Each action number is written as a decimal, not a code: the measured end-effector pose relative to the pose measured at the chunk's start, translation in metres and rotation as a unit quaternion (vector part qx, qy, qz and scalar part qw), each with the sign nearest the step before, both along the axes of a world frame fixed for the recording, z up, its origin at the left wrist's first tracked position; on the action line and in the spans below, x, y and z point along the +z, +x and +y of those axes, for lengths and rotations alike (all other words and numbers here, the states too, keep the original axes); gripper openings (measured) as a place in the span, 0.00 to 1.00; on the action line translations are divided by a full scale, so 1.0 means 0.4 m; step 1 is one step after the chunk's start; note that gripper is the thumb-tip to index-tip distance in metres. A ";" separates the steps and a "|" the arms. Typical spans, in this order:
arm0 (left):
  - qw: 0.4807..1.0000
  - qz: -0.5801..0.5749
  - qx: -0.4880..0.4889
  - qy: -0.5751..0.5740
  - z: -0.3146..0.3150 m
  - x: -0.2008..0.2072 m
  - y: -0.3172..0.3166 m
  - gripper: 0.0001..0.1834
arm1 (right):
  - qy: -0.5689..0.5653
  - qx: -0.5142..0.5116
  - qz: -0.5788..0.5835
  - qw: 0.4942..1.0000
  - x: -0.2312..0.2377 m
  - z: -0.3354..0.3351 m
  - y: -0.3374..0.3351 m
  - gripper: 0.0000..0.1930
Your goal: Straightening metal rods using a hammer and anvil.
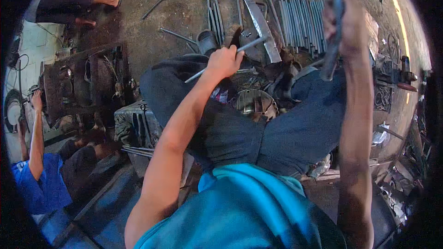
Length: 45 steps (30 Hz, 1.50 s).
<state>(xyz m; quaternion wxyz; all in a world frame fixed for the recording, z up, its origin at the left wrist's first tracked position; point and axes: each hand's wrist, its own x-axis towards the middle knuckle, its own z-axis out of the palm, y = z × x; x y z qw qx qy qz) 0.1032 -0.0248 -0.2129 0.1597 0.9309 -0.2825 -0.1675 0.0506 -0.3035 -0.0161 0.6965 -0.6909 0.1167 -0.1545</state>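
My left hand (224, 62) is closed around a thin grey metal rod (252, 44), which slants from over my left thigh up to the right. The rod's far end lies near a dark block (249, 41) between my knees. Raised at the right, my right hand (353, 25) grips a dark bar-like tool (331, 55). Motion smears that hand, and the tool's upper end leaves the top of the view. Just beyond the rod lies a long shiny flat metal strip (263, 27). A rounded metal piece (254, 101) sits between my thighs.
Many grey rods (302, 23) lie side by side on the floor ahead, with a few more rods (215, 16) to their left. A vise-like metal tool (404, 76) stands at the right. At the left, a person in blue (44, 182) sits by a dark frame (87, 78).
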 end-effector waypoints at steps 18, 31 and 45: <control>0.999 0.019 -0.025 0.010 0.010 0.012 -0.002 0.22 | 0.007 -0.052 0.232 0.971 -0.218 0.127 0.026 0.27; 1.000 0.008 -0.003 -0.012 0.013 -0.015 -0.002 0.19 | -0.276 -0.196 -0.239 0.910 -0.043 0.092 0.015 0.16; 1.000 -0.025 -0.010 -0.005 0.003 0.014 0.003 0.20 | -0.110 -0.016 -0.098 0.989 0.133 -0.004 0.054 0.23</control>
